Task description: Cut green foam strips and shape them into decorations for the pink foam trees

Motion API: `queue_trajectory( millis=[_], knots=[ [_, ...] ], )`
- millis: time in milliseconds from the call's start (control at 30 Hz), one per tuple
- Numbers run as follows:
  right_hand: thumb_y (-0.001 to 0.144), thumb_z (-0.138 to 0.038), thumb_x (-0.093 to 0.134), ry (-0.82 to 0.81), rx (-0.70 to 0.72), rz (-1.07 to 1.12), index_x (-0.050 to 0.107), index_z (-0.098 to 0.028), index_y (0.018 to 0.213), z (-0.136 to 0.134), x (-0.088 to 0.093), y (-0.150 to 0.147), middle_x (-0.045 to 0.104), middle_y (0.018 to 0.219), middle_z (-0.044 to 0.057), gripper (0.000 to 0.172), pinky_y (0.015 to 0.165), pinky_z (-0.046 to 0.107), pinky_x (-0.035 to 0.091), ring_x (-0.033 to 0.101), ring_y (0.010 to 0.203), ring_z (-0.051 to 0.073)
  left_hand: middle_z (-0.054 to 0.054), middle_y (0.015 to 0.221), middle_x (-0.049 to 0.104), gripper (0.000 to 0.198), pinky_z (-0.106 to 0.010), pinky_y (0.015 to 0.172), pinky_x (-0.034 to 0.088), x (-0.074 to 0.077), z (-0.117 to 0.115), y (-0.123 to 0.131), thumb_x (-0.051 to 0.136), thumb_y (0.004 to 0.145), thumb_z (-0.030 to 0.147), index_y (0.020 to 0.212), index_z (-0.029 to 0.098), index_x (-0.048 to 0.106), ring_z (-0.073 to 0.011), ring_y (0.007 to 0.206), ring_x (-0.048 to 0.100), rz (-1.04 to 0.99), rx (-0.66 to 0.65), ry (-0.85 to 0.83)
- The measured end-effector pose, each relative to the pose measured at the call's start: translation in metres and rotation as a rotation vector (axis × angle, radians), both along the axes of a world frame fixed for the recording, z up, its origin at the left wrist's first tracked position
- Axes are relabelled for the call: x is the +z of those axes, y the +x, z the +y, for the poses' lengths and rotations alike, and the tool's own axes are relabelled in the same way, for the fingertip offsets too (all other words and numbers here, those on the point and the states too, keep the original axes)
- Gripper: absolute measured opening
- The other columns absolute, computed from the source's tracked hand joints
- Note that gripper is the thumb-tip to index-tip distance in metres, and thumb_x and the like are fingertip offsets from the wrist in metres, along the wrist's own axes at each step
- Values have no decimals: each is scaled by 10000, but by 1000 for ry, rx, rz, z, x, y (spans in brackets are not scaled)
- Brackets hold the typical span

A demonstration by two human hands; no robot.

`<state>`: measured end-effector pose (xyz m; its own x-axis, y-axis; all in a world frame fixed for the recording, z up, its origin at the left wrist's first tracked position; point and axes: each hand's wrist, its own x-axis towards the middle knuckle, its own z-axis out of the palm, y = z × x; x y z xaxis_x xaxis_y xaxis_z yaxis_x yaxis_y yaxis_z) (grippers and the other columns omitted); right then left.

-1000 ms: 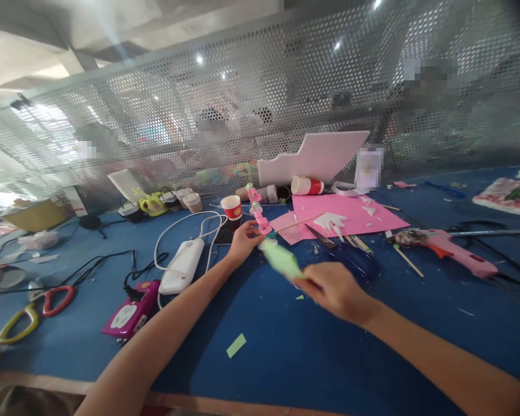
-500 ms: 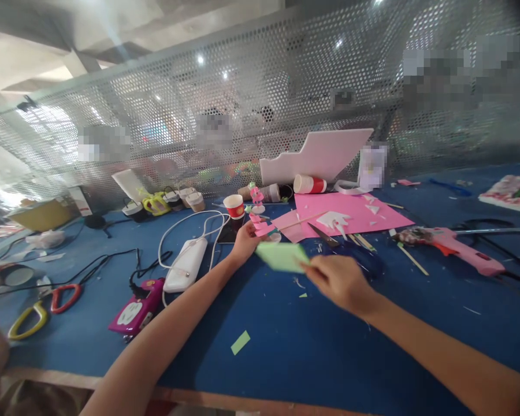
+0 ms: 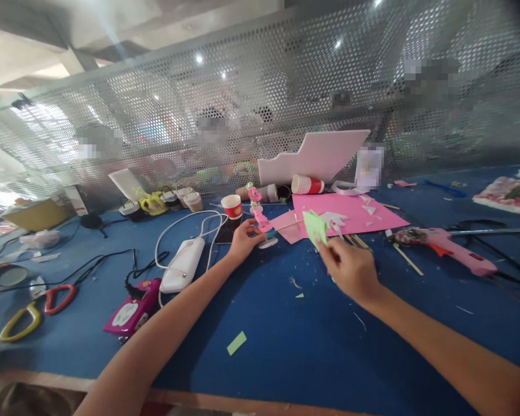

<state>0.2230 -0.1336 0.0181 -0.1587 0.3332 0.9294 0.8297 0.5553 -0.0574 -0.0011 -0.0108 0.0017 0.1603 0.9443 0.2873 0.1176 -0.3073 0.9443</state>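
Note:
My left hand is closed at the lower part of a small pink paper craft with green bits at its top. The craft stands upright, with a whitish disc by its foot. Pinched in my right hand is a piece of light green paper, tilted and held above the table in front of the pink sheet. White cut paper lies just behind the green piece. A thin wooden stick points toward the craft.
A pink glue gun lies at the right. A white power strip, purple device and red-and-yellow scissors are at the left. A paper cup stands behind my left hand; a green strip lies in front.
My right hand has moved to the right with the green paper, which has turned from nearly flat to steeply tilted. My left hand stays at the craft.

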Motion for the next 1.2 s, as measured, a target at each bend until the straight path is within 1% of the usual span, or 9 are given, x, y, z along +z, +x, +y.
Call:
queue_trajectory(
  millis=[133,333,500,667,800,867,1033,1100,1200],
  knots=[
    [904,-220,519,22,356,-367,481,-183,607,-9,2,-7,459,486,-43,302,493,269,257,402,453,93,35,619,643,523,-268,658,475,-1,1,0,789,548,253,988,136,531,-127,591,619,-22,30,25],
    [890,-176,535,56,-12,-57,488,-165,600,1,1,1,411,446,-50,294,480,260,250,367,417,82,30,631,645,532,-262,656,477,-3,2,-2,785,553,224,1010,133,527,-122,598,619,33,52,67],
    [922,-239,487,-18,385,-355,489,-181,599,-7,3,-6,477,490,-37,328,506,262,270,411,456,91,24,649,635,495,-249,616,481,-2,0,-2,777,568,227,991,140,536,-126,616,618,103,55,127],
    [904,-220,516,11,-32,-17,504,-165,601,5,-2,4,428,435,-48,308,469,256,245,374,401,81,15,678,646,491,-265,674,497,-4,0,-2,774,571,206,1002,147,547,-131,666,631,103,67,146],
    [955,-305,419,-178,364,-170,533,-168,655,2,-4,-1,507,486,-34,350,487,232,297,466,445,80,10,695,649,483,-252,645,503,-5,2,-2,779,561,219,984,152,557,-125,656,623,89,38,147],
    [967,-317,386,-203,443,-227,548,-169,683,3,-6,-2,537,508,-28,359,495,230,310,498,465,83,0,716,656,487,-245,636,508,-5,1,-2,786,554,242,981,151,570,-126,668,626,69,17,151],
    [915,-282,504,-70,-37,77,517,-171,643,14,-8,11,467,422,-51,294,445,239,267,424,375,78,-69,901,698,512,-298,738,522,-5,1,0,778,581,280,1038,145,590,-165,798,659,23,-18,141],
    [936,-294,463,-80,74,-32,524,-179,651,11,-5,9,489,448,-41,313,456,244,290,452,402,89,-76,919,702,534,-326,758,521,-6,1,1,780,579,283,1056,139,589,-180,813,663,13,-22,136],
    [948,-304,437,-148,425,-343,541,-197,674,2,-2,2,532,513,-37,313,508,243,344,500,473,95,-63,868,702,550,-328,734,522,-6,1,1,785,564,272,1060,131,591,-178,775,656,1,-21,142]
  ],
)
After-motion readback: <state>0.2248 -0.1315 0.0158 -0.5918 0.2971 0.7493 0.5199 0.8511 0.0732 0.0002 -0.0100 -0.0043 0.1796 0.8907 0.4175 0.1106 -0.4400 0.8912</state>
